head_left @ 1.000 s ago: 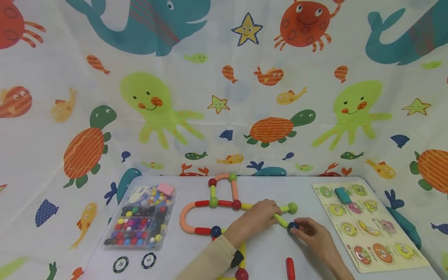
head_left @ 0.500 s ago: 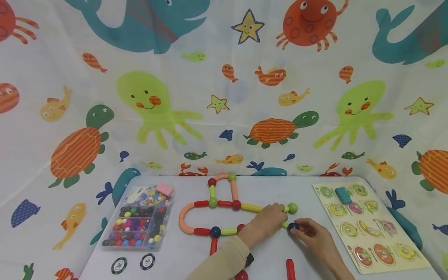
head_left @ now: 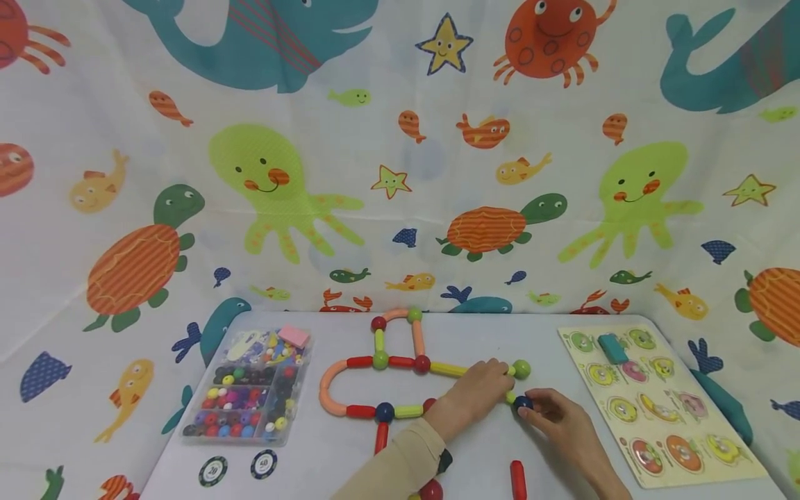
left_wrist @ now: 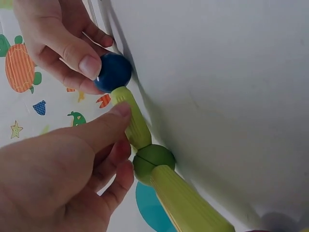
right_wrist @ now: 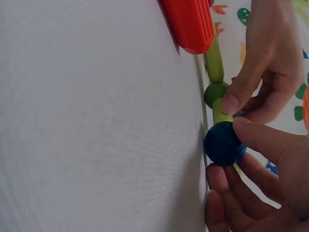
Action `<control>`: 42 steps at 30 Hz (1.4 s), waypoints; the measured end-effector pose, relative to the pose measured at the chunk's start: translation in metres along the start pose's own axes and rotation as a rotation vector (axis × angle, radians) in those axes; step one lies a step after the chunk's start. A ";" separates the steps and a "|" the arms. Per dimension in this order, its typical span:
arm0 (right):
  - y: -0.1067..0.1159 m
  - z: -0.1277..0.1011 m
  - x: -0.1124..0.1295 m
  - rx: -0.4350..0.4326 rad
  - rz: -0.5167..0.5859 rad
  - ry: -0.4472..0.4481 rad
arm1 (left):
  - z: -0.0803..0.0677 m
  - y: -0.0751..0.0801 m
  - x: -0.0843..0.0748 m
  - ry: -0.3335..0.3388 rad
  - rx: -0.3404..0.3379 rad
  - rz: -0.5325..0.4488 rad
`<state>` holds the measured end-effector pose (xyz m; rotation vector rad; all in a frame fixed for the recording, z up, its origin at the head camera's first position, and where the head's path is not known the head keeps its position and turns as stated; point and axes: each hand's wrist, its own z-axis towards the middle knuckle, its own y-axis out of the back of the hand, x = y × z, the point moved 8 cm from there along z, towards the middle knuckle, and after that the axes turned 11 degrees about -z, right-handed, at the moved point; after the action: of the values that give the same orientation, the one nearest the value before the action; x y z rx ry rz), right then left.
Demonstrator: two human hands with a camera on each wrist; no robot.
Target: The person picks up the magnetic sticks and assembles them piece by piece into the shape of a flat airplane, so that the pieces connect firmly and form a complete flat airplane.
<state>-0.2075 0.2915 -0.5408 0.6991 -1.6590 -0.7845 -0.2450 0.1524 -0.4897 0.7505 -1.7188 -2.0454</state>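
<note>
My left hand [head_left: 478,392] pinches a light green ribbed rod [left_wrist: 137,123] between thumb and fingers. A dark blue ball [head_left: 522,405] meets the rod's right end, gripped by the thumb and fingers of my right hand [head_left: 565,427]. At the rod's other end in the left wrist view shows a green ball [left_wrist: 154,164], with a second light green rod [left_wrist: 190,198] running from it. Just beyond my left fingertips in the head view lies a green ball [head_left: 521,369]. My left hand and sleeve cover part of the rods and balls on the table.
Joined rods and balls [head_left: 384,411] spread across the table's middle. A loose red rod [head_left: 518,479] lies near the front. A compartment box of beads [head_left: 244,389] and two poker chips [head_left: 264,463] are at left. A fruit puzzle board [head_left: 662,410] with a teal block [head_left: 612,348] is at right.
Over the last second my left hand slid right along the rod toward the blue ball, covering more of the rod. My right hand stayed in place, holding the ball.
</note>
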 end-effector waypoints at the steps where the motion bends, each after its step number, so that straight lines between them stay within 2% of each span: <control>1: 0.000 0.000 0.000 -0.002 -0.004 0.001 | -0.001 0.000 0.001 0.007 0.003 -0.023; 9: 0.009 -0.003 0.003 -0.036 0.005 0.011 | -0.015 0.013 0.017 0.063 -0.023 -0.295; 14: 0.017 -0.008 0.002 -0.058 0.015 -0.020 | -0.033 0.027 0.029 0.107 -0.052 -0.452; 18: 0.020 -0.017 0.002 -0.070 0.009 -0.059 | -0.052 0.041 0.040 0.144 -0.082 -0.531; 22: 0.019 -0.029 0.002 -0.057 0.005 -0.105 | -0.075 0.050 0.056 0.199 -0.101 -0.580; 30: -0.001 -0.054 0.000 0.068 0.011 -0.197 | -0.133 0.057 0.098 0.343 -0.169 -0.591; 36: -0.021 -0.065 0.005 0.157 -0.094 -0.182 | -0.173 0.056 0.123 0.446 -0.217 -0.615; 42: -0.032 -0.071 0.008 0.212 -0.163 -0.161 | -0.195 0.051 0.135 0.475 -0.252 -0.595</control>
<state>-0.1385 0.2556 -0.5503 0.9504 -1.8668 -0.8043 -0.2365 -0.0898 -0.4849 1.6443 -1.0244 -2.1291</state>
